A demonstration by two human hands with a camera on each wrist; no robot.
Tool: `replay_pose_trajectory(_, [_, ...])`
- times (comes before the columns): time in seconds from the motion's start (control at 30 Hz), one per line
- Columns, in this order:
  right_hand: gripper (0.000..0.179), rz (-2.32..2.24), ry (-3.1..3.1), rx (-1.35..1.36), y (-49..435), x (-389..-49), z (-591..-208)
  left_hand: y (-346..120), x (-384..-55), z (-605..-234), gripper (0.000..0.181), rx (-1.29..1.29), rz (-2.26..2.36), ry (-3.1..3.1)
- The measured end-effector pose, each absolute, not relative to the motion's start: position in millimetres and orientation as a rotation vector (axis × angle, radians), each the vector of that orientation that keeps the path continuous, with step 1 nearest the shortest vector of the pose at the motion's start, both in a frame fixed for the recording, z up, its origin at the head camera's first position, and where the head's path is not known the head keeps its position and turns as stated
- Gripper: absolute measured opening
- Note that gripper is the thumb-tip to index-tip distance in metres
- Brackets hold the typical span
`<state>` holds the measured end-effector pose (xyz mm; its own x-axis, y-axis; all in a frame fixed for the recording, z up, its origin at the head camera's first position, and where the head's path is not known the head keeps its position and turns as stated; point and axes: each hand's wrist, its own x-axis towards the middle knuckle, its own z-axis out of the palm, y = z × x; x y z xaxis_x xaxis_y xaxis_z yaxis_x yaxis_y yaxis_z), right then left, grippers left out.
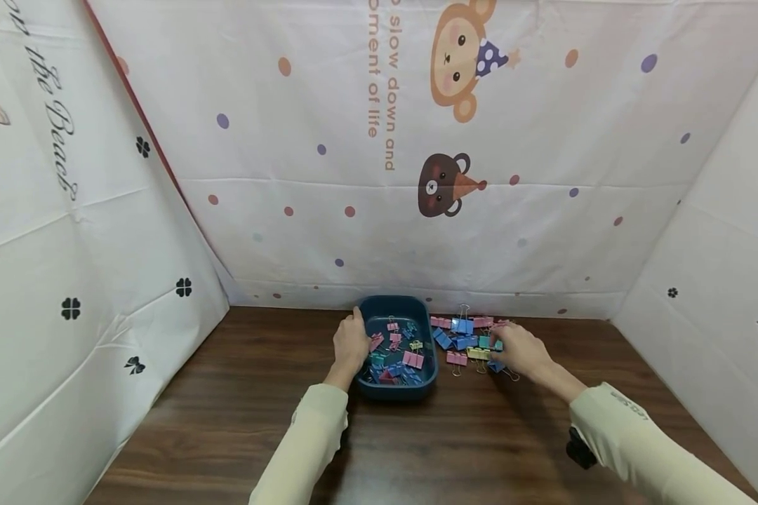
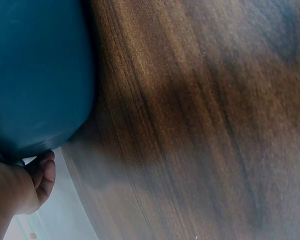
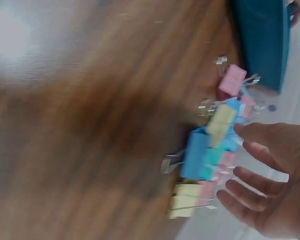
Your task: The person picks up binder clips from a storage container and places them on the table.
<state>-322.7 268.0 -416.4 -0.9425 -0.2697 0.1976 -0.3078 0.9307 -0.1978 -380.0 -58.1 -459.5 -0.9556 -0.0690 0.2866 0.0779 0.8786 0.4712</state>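
Note:
A dark blue plastic bin holds several binder clips in pink, blue, green and yellow. My left hand grips the bin's left rim; in the left wrist view its fingers curl beside the bin's outer wall. Right of the bin lies a pile of colourful binder clips, some with their wire handles sticking out. Over the right end of that pile is my right hand. The right wrist view shows its fingers spread and slightly bent beside the clips, holding nothing.
Everything stands on a dark brown wood-grain table. Behind it hangs a white printed cloth close to the bin and the pile. More white cloth walls the left and right sides.

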Motion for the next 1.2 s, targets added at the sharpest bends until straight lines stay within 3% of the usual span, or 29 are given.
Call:
replay_pose_trajectory(0.13, [0.023, 0.296, -2.909, 0.455, 250, -330, -396, -57, -379, -459, 0.065, -0.006, -0.714, -2.741])
replay_pose_trajectory(0.3, [0.055, 0.276, -2.918, 0.504, 214, -345, -376, -59, -380, -458, 0.067, 0.018, -0.736, -2.744])
replay_pose_trajectory(0.43, [0.061, 0.320, -2.953, 0.546, 177, -355, -367, -61, -381, -458, 0.065, 0.025, -0.766, -2.734])
replay_pose_trajectory(0.6, [0.068, 0.389, -3.029, 0.597, 134, -369, -370, -61, -382, -462, 0.050, 0.017, -0.835, -2.656])
replay_pose_trajectory(0.77, [0.059, 0.440, -3.116, 0.661, 97, -382, -384, -61, -383, -465, 0.040, 0.007, -0.870, -2.594])
replay_pose_trajectory(1.03, [0.045, 0.438, -3.311, 0.791, 56, -397, -397, -61, -384, -464, 0.040, 0.027, -0.963, -2.605])
replay_pose_trajectory(1.2, [0.018, 0.284, -3.415, 0.862, 44, -401, -401, -62, -384, -464, 0.038, 0.069, -0.979, -2.595])
